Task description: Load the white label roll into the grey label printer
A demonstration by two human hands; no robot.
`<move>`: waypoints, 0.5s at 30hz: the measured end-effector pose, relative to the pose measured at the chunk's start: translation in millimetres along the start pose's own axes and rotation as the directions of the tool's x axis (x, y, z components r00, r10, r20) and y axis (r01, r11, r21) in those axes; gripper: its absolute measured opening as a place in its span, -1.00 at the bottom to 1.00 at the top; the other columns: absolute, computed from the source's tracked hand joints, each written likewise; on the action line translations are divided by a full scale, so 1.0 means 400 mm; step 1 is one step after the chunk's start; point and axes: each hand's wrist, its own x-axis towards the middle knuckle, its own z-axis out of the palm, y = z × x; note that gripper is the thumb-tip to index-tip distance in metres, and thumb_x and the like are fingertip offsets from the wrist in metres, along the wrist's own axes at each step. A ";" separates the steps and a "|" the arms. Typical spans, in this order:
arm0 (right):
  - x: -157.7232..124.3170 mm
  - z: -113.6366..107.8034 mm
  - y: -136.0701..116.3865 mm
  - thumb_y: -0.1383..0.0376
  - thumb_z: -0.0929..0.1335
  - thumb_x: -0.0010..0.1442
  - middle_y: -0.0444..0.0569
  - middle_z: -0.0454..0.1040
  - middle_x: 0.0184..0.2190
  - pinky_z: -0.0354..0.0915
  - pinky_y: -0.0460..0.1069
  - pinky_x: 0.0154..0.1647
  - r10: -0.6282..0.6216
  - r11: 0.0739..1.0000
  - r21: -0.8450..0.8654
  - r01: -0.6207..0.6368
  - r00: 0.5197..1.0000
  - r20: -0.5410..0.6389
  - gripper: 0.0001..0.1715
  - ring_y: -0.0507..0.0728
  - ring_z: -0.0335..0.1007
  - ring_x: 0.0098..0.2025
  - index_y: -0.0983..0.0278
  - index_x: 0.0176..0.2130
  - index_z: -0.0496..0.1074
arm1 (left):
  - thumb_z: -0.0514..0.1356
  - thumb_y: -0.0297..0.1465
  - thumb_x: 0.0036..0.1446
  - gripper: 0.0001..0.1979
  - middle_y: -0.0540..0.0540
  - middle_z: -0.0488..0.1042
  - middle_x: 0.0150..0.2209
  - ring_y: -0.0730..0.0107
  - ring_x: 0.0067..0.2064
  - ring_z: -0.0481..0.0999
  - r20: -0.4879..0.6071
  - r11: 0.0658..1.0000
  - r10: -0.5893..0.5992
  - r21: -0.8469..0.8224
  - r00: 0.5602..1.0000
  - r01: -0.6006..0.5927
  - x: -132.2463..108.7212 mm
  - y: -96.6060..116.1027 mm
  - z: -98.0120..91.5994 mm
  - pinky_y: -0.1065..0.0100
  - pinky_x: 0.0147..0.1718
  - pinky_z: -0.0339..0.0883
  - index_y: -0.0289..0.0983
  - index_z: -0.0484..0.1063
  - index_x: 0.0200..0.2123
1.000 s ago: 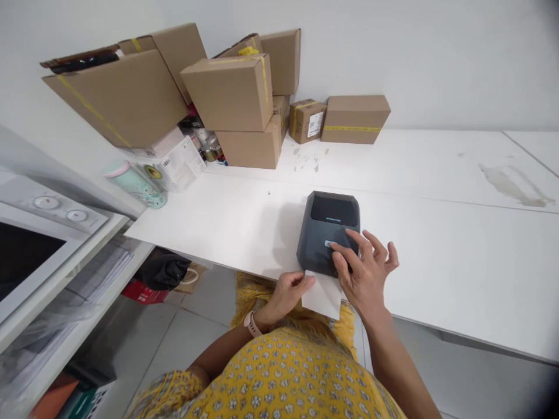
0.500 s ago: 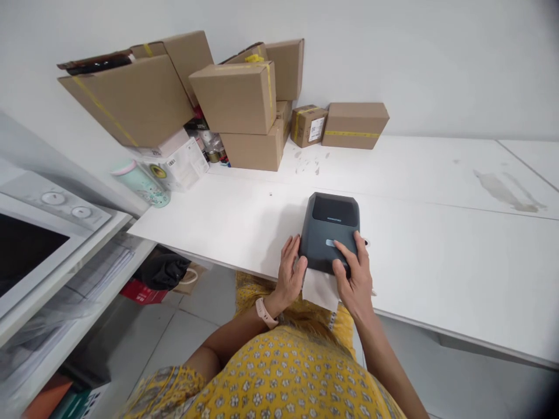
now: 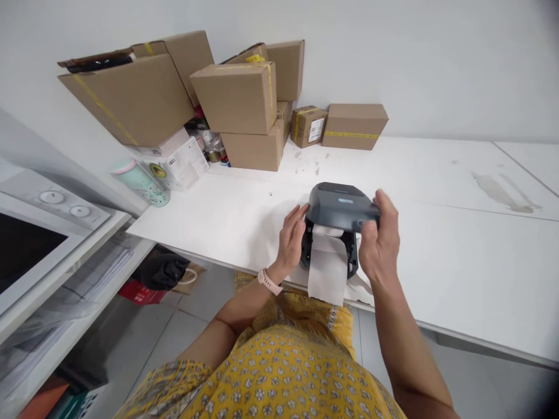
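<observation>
Dark slate-grey lid (image 3: 334, 214) with a pale blue patch (image 3: 345, 201); black base (image 3: 351, 256); off-white paper (image 3: 327, 270). From the lid, seven o'clock: yellow garment (image 3: 271, 364) dotted with small pale flowers (image 3: 248, 382). Nine o'clock: mint-green bottle (image 3: 144, 184), pink cap (image 3: 123, 166). Twelve o'clock: brown box (image 3: 358, 119) striped with yellow tape (image 3: 351, 135).

Facing a white wall (image 3: 393, 64) from eleven to two o'clock, under soft light. Overlooking a white table (image 3: 445, 250) toward three, grey floor tiles (image 3: 148, 331) at eight, white shelving (image 3: 87, 253) at nine.
</observation>
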 end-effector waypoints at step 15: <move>0.483 0.106 0.147 -0.29 0.03 0.36 0.04 0.60 -0.05 0.21 0.24 0.19 0.282 0.952 0.125 -0.281 0.959 0.010 -0.18 0.24 0.33 0.01 0.17 -0.14 0.54 | 0.06 -0.40 0.26 -0.36 -0.27 0.28 0.39 0.01 0.36 0.33 0.118 0.915 -0.338 0.273 0.934 0.297 0.056 -0.099 0.034 0.04 0.34 0.20 -0.32 0.15 0.40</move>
